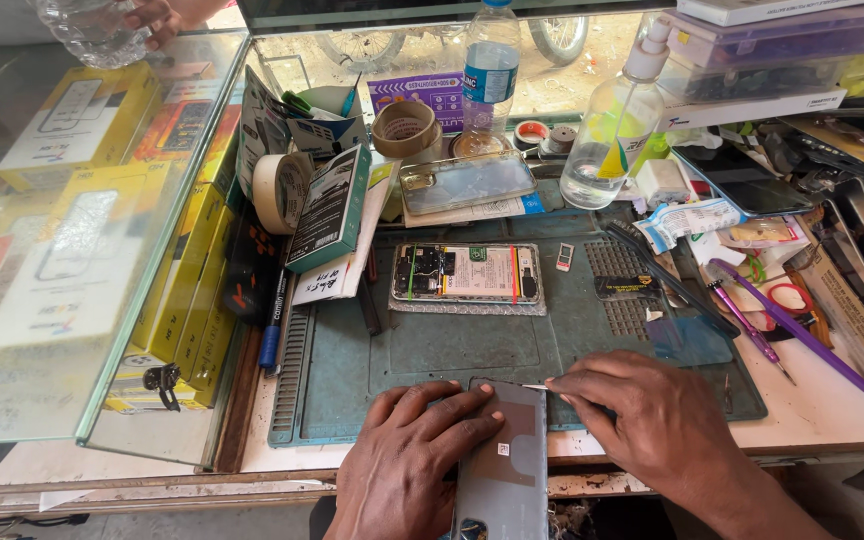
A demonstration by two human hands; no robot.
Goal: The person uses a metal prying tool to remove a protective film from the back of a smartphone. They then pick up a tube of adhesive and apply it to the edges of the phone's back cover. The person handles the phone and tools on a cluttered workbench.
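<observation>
Item: back cover (505,460), grey, lying inner side up at the near edge of the green mat (452,345), overhanging the bench edge toward us.

Left hand (407,455): we press it flat on the cover's left side, fingers spread and resting on the panel.

Right hand (652,420): we pinch a thin pale sliver at the cover's top right corner; fingers closed narrow.

Also listed: opened phone (466,273) mid-mat, its insides showing; spray bottle (612,130), water bottle (490,70), tape rolls (282,190), purple tools (792,330), yellow boxes (187,280) under glass at left.
</observation>
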